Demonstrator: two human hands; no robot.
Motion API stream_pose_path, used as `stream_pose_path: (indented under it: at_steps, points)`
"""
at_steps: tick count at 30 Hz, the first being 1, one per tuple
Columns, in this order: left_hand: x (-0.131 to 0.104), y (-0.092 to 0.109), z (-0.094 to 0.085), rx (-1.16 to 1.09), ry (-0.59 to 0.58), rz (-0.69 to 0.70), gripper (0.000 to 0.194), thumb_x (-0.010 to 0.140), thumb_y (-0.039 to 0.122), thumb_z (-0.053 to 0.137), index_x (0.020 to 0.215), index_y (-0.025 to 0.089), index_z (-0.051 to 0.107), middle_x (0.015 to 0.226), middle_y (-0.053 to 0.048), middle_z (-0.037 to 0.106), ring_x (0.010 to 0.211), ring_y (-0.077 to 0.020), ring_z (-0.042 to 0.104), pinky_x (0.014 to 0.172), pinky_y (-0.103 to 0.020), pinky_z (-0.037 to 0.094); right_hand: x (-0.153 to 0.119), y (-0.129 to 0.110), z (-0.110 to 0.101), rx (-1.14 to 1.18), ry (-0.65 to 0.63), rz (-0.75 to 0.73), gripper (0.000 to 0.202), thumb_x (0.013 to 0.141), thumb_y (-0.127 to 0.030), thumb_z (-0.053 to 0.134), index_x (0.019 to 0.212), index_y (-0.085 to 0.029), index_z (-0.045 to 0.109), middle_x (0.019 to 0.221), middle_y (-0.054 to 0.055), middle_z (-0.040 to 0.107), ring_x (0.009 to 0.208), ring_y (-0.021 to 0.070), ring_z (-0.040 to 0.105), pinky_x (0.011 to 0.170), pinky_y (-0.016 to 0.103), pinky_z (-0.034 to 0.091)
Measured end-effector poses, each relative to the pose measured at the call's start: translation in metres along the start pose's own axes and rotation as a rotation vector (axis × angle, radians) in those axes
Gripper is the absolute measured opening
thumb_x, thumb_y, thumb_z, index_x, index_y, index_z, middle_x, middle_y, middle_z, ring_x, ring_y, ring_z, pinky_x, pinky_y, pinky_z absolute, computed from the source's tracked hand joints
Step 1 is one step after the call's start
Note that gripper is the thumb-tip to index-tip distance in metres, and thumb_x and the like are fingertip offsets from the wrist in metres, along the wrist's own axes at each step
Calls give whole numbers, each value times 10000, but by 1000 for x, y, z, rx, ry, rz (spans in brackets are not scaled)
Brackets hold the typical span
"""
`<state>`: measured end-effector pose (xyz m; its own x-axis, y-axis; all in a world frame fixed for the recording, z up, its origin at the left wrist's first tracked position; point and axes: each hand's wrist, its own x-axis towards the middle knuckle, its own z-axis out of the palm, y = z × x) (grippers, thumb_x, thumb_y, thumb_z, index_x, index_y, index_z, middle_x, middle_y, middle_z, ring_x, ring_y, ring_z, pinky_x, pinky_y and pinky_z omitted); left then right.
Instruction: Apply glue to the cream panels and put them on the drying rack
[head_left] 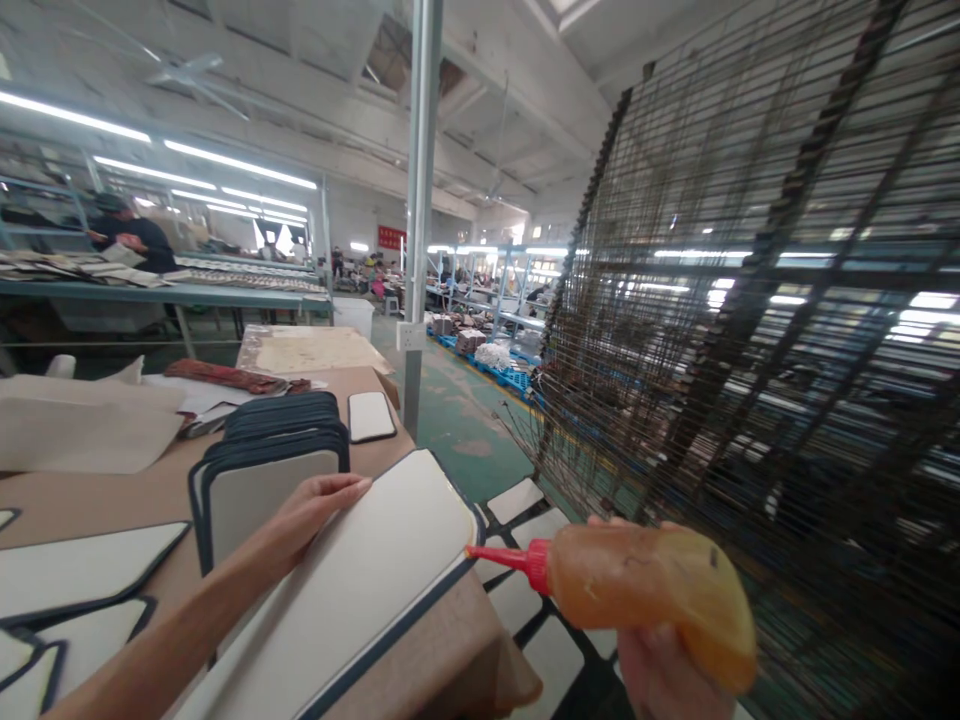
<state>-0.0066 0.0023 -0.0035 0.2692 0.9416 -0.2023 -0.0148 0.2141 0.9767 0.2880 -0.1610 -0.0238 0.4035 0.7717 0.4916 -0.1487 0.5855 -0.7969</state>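
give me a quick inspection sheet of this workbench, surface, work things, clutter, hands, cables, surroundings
surface: brown table, mostly covered with cut pieces
work things: large white panel with dark edging, lying flat at the table's edge; orange glue bottle with red nozzle pointing at that edge
clutter: stack of dark-edged panels, small white piece, flat white pieces at left, pale sheets behind
hands: left hand rests flat on the large panel, fingers stretched out; right hand grips the bottle from below
cables: nothing seen
surroundings: wire rack at right, steel post, more white pieces on floor, a person at a far bench
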Motion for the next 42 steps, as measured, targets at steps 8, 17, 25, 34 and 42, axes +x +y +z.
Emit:
stream_pose_path:
  at_steps: [8, 17, 25, 34, 42]
  points:
    - [3, -13, 7, -118, 26, 6, 392, 508, 422, 839, 740, 145, 687, 611, -29, 702, 490, -142, 588, 440, -200, 413, 6, 4, 15, 5, 115, -129, 596, 747, -337, 734, 1260, -366, 433, 1264, 63, 603, 1175, 345, 563, 999, 601, 453]
    - [-3, -20, 9, -202, 39, -12, 446, 471, 476, 838, 705, 163, 623, 577, 5, 656, 476, -125, 552, 445, -201, 399, 21, 11, 15, -66, 176, -145, 601, 727, -294, 729, 1261, -306, 453, 1254, 80, 586, 1138, 316, 576, 943, 513, 495]
    - [-9, -25, 7, -205, -3, -4, 465, 527, 511, 818, 753, 171, 595, 591, 35, 632, 508, -101, 522, 475, -186, 405, 32, 5, 27, 50, 115, -101, 549, 713, -268, 747, 1203, -284, 498, 1132, 71, 668, 1061, 314, 633, 1005, 587, 427]
    - [-7, -36, -3, -202, -67, -25, 398, 660, 469, 771, 804, 173, 547, 650, 30, 633, 556, -103, 552, 501, -182, 416, 40, 17, 25, 131, 113, -77, 529, 671, -238, 775, 1157, -262, 567, 1083, 59, 686, 1013, 304, 652, 989, 573, 436]
    - [-7, -33, 1, -189, -18, -51, 547, 502, 541, 827, 757, 172, 516, 581, 48, 587, 511, -95, 515, 457, -174, 396, 41, 27, 21, 142, 181, -20, 560, 595, -283, 827, 1107, -271, 600, 1051, 68, 708, 1000, 332, 655, 996, 616, 400]
